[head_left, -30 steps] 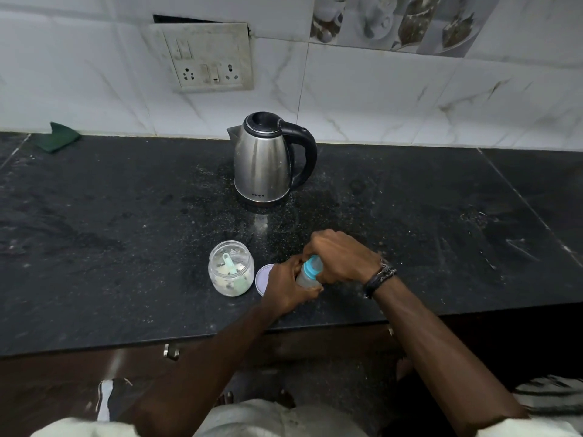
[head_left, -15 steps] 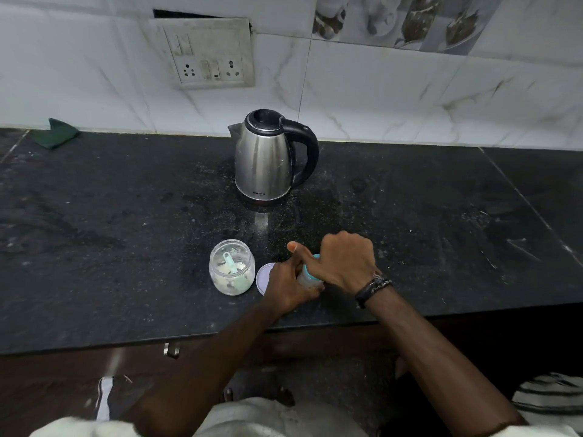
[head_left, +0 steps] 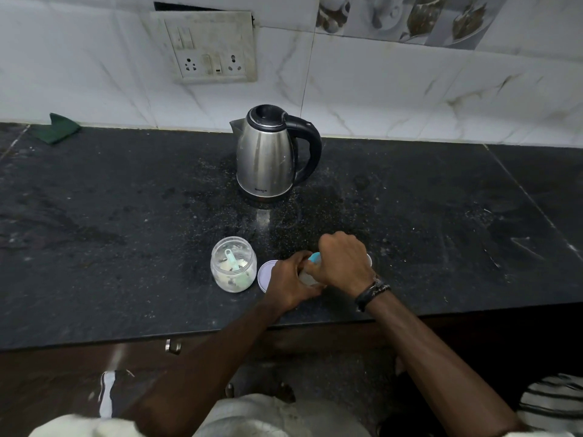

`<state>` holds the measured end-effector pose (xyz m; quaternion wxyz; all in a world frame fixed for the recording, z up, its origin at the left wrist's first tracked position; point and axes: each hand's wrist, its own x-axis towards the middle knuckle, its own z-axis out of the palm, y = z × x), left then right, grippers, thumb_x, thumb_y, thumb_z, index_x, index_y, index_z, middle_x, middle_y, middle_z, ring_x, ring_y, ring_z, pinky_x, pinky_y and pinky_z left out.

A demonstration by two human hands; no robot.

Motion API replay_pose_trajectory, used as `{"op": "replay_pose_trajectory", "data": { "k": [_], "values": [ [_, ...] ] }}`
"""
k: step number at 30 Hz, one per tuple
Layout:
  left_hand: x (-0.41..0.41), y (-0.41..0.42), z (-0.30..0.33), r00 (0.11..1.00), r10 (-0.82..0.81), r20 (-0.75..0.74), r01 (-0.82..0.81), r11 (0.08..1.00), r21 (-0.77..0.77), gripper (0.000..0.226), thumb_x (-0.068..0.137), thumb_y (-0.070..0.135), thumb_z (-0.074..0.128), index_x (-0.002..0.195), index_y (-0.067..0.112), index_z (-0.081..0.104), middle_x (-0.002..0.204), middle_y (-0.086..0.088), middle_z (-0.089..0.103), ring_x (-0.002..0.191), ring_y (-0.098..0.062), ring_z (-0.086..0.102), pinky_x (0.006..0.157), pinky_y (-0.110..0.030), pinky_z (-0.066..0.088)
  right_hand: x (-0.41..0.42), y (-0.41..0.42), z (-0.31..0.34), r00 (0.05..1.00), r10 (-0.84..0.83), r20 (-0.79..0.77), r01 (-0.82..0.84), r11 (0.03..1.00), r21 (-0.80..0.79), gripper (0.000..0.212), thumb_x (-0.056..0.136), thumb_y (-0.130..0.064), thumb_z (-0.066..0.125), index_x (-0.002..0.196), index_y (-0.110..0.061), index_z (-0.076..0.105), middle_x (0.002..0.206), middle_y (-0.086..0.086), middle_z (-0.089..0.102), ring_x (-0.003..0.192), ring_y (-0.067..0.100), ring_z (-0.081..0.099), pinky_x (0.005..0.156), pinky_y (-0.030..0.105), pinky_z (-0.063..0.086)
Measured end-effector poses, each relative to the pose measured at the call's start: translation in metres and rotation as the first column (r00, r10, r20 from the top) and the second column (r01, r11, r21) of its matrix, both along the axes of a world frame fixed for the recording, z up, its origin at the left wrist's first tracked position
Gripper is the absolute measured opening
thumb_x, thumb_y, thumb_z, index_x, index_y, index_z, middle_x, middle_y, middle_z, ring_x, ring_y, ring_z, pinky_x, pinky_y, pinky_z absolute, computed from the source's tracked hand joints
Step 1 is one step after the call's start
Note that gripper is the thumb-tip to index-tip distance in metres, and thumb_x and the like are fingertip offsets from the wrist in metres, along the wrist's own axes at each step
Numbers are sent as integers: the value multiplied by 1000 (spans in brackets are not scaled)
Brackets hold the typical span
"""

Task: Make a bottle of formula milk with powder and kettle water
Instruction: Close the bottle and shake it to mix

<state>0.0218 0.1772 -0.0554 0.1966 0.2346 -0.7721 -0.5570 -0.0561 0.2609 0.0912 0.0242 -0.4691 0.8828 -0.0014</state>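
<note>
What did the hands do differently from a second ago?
The right hand has slid further over the bottle's blue top, so less of it shows. The left hand keeps gripping the bottle. Whether the top is turning cannot be told. The kettle, powder jar and its lid stayed put.

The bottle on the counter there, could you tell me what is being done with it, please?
A person is working on a baby bottle at the front of the dark counter. The left hand grips its body while the right hand is curled over its blue top. An open jar of powder with a scoop inside stands to the left, its lid beside it. The kettle stands behind, untouched.
</note>
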Motion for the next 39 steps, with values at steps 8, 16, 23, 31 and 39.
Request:
{"op": "replay_pose_trajectory", "data": {
  "k": [8,16,23,31,39],
  "values": [
    [-1,1,-5,1000,16,14,-16,1000,14,68,57,48,87,114,21,63,99,3,76,91,-10,72,79,-46,57,6,-7,-11,977,-195,-91,184,976,-118,47,87,-50,59,84,-4,70,88,15,70,81,34,69,62,33,45],
    [-1,-1,-2,1000,-15,-22,15,1000,-12,59,61,41,85,114,33,60,100,4,75,92,-11,72,80,-46,57,-11,13,-2,989,124,84,-133,985,111,47,84,-51,62,117,-17,57,112,9,63,99,30,60,82,38,47],
    [-2,0,-6,999,-11,-33,10,1000,-17,60,62,38,85,116,26,62,101,2,75,92,-13,72,78,-48,57,-5,18,-15,999,-22,42,24,997,-69,49,82,-55,60,97,-9,62,97,12,67,87,29,62,71,34,38],
    [-4,9,-8,998,58,4,-57,998,-26,59,62,47,74,115,24,62,98,1,75,92,-17,71,81,-44,56,18,6,-28,940,-334,71,341,912,-230,52,79,-53,64,86,-2,66,90,18,70,84,34,66,67,33,39],
    [0,8,-8,999,38,-7,-38,999,-38,61,65,48,85,118,29,61,102,8,74,93,-6,70,82,-42,56,-24,31,-11,912,-172,373,198,980,-33,89,69,-93,31,72,-13,68,65,2,68,64,19,65,62,37,54]
  ]
}}
